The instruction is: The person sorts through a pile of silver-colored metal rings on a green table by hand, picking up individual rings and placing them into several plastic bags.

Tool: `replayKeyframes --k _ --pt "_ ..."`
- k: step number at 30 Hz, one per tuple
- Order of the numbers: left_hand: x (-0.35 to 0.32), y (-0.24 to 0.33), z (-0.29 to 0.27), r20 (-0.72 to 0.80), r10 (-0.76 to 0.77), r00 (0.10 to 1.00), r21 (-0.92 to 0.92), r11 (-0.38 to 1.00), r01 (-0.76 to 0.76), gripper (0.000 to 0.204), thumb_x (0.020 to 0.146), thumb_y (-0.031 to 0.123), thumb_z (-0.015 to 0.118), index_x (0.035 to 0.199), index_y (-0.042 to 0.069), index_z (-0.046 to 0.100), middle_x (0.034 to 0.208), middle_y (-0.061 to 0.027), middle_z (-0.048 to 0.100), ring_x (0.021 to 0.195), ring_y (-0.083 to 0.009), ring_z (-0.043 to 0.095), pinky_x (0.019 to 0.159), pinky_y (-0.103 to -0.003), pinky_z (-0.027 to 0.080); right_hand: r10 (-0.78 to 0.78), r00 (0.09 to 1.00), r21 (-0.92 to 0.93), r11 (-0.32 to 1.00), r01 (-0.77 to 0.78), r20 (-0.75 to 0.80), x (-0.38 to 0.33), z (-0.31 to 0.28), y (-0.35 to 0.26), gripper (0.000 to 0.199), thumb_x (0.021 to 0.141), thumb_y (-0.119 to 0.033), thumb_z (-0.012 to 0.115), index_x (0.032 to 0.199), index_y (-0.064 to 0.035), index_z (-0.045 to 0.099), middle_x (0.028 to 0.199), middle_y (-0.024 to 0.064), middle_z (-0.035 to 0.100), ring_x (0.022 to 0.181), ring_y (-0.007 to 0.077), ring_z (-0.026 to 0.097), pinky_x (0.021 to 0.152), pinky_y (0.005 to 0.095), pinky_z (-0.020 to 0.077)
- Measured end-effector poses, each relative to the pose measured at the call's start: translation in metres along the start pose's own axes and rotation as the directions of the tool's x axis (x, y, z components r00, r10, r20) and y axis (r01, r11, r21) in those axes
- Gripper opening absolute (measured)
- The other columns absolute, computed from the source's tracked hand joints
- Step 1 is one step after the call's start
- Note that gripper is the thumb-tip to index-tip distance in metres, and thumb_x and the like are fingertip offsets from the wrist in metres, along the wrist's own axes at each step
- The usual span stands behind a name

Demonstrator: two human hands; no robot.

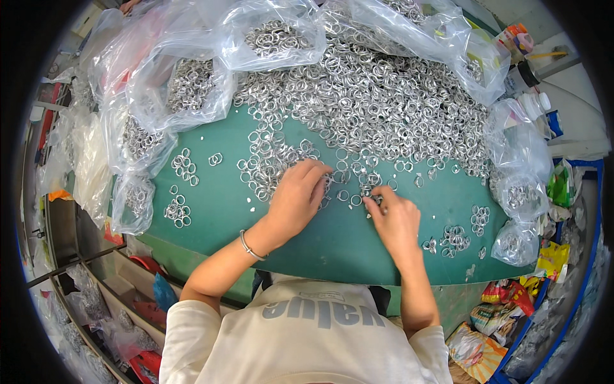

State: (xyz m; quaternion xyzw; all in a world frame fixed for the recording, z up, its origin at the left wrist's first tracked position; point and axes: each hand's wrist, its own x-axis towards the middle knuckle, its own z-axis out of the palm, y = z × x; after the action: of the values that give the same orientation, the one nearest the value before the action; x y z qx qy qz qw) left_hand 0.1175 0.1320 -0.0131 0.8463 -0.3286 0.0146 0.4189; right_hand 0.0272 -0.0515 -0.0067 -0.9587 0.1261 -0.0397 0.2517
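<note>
Small silvery metal rings lie in a large heap (377,96) across the far side of the green table (320,246). A smaller pile of rings (262,168) spreads beside my left hand (295,200), whose fingers are bent together over its right edge; what they hold, if anything, is hidden. My right hand (398,221) is closed, with thumb and forefinger pinching rings (376,200) just above the table. Loose rings (348,171) lie between the two hands. A metal bangle (248,246) circles my left wrist.
Clear plastic bags of rings (192,86) line the table's left and far edges, with more bags (517,192) on the right. Small ring groups lie at left (178,211) and right (454,238). A white-capped bottle (535,105) stands far right. Drawers (121,275) are at lower left.
</note>
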Motion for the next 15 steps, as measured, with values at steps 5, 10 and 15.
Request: replayKeyframes --k 5,10,15 --pt "-0.003 0.001 -0.004 0.018 0.002 1.0 0.027 1.0 -0.002 0.023 0.079 -0.007 0.059 0.1 0.002 0.061 0.097 -0.012 0.059 0.091 -0.0308 0.058 0.08 -0.038 0.045 0.058 0.998 0.202 0.978 -0.059 0.011 0.003 0.003 0.004 0.012 0.079 -0.015 0.071 0.081 -0.006 0.064 0.059 0.0084 0.059 0.05 0.0237 0.056 0.048 0.0348 0.0416" --pt "-0.006 -0.003 -0.007 0.042 -0.019 0.999 0.037 0.999 0.017 0.022 0.079 -0.005 0.061 0.1 0.003 0.062 0.097 -0.011 0.06 0.091 -0.0298 0.057 0.08 -0.037 0.044 0.249 0.922 0.756 0.528 -0.386 0.297 0.004 -0.016 0.019 0.008 0.087 -0.008 0.064 0.084 -0.0008 0.066 0.063 -0.008 0.052 0.054 -0.0009 0.037 0.046 0.0194 0.0265" --pt "-0.006 0.002 -0.004 0.08 -0.01 0.997 0.039 0.999 0.007 0.021 0.08 -0.003 0.062 0.1 0.003 0.062 0.098 -0.01 0.06 0.092 -0.028 0.057 0.079 -0.036 0.042 0.245 0.883 0.789 0.398 -0.468 0.4 0.002 -0.011 0.022 0.007 0.088 -0.009 0.064 0.09 -0.0023 0.066 0.062 -0.0081 0.051 0.053 -0.0009 0.037 0.045 0.0197 0.0253"
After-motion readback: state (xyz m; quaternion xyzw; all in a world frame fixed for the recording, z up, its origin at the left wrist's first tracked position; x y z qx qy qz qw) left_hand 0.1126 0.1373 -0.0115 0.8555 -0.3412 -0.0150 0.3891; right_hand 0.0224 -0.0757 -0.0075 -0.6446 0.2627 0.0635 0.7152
